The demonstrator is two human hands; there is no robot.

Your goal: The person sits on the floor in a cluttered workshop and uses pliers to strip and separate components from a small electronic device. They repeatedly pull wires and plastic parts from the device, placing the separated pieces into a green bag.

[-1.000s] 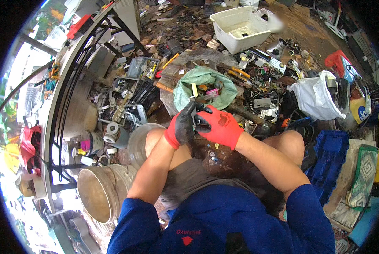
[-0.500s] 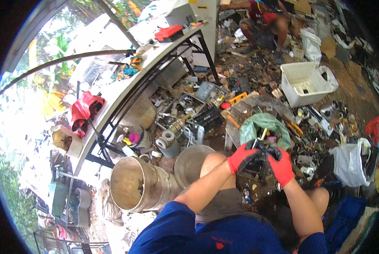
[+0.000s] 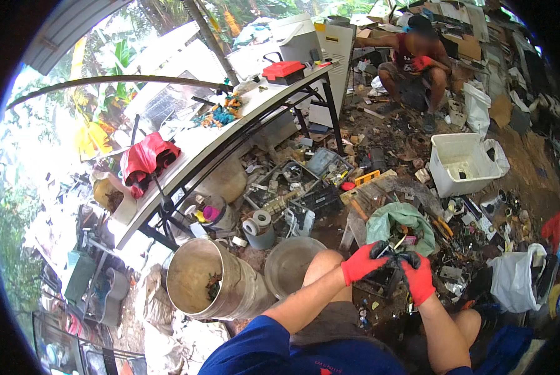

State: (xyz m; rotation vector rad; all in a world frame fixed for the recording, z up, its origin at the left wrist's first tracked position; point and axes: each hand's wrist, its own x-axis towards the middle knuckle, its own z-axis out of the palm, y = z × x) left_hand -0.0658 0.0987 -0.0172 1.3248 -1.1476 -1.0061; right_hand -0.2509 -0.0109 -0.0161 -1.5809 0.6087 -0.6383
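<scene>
My left hand (image 3: 365, 262), in a red glove with black fingers, is closed in front of my knees. Close beside it, my right hand (image 3: 417, 278) wears a matching glove and is closed too. Both sets of fingers meet around something small and dark, with a thin pale piece by the left fingertips; its kind is too small to tell. Just beyond the hands lies an open green sack (image 3: 387, 217) with mixed scraps inside. Orange-handled tools (image 3: 445, 227) lie to the right of the sack.
Left of my knee stand a tall off-white bucket (image 3: 249, 286) and a grey tub (image 3: 270, 265). A long table (image 3: 255, 107) carries a red toolbox (image 3: 284, 70). Farther right are a white bin (image 3: 445, 181) and a white sack (image 3: 512, 282). Another person (image 3: 407, 59) sits at the back amid scattered scrap.
The view has tilted upward, so the scene sits lower and the other person's upper body shows. My hands stay together; the pale piece that stuck up between them now shows less.
</scene>
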